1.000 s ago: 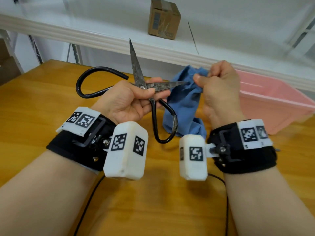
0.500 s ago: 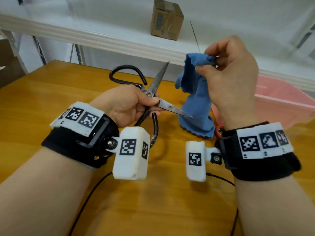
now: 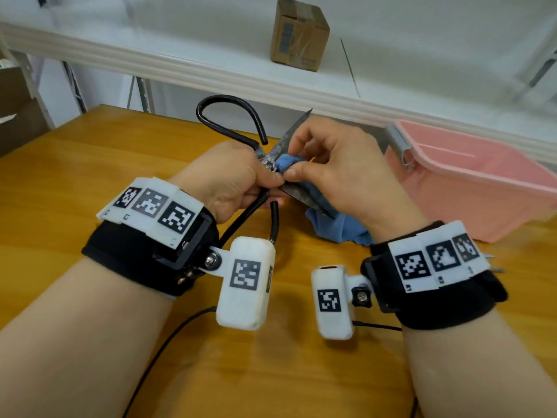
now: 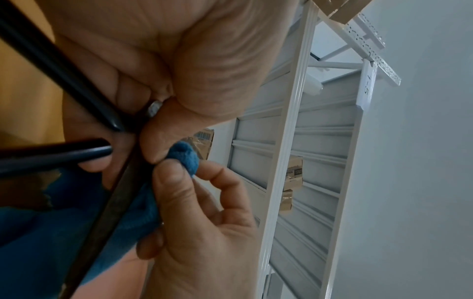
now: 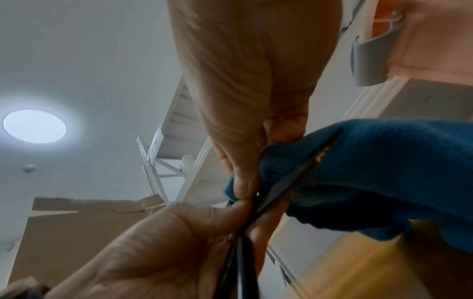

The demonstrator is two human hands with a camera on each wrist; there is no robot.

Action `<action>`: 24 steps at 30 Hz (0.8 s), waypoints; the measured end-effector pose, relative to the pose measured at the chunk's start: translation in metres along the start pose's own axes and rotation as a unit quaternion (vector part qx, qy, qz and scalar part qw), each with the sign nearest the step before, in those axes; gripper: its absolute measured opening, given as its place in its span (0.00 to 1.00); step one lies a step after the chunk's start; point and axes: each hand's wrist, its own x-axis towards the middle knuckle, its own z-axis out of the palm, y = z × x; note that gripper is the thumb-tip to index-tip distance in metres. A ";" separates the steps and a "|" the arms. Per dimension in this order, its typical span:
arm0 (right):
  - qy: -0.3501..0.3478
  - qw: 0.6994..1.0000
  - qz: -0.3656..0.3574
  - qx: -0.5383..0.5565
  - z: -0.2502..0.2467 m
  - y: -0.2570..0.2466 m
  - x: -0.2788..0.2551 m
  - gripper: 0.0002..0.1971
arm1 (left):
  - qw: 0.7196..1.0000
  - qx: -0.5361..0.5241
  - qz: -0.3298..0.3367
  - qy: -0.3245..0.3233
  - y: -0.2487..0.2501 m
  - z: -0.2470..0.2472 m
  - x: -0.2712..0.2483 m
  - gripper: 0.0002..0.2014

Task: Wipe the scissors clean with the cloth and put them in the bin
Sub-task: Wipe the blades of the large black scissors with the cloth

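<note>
Wood table [image 3: 90,182] | white shelf [image 3: 180,64] behind | L grip [image 3: 232,179] clamps scissors [image 3: 229,116] | R grip [image 3: 340,173] pinches cloth [image 3: 334,227]

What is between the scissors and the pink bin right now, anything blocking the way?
Nothing on the table blocks it. The scissors are held by the left hand left of the bin, whose top is open. Only the right hand and cloth lie between them.
</note>
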 end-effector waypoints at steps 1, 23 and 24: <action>0.002 1.000 -0.002 -0.013 0.002 -0.001 0.000 0.11 | 1.000 0.009 0.005 0.002 -0.001 0.000 0.000 0.11; 0.047 0.994 0.013 -0.096 0.011 -0.005 0.000 0.03 | 0.997 0.000 0.051 -0.054 -0.010 0.006 0.005 0.14; 0.053 0.993 0.015 -0.100 0.010 -0.005 0.001 0.03 | 0.997 -0.006 0.051 -0.058 -0.011 0.007 0.005 0.14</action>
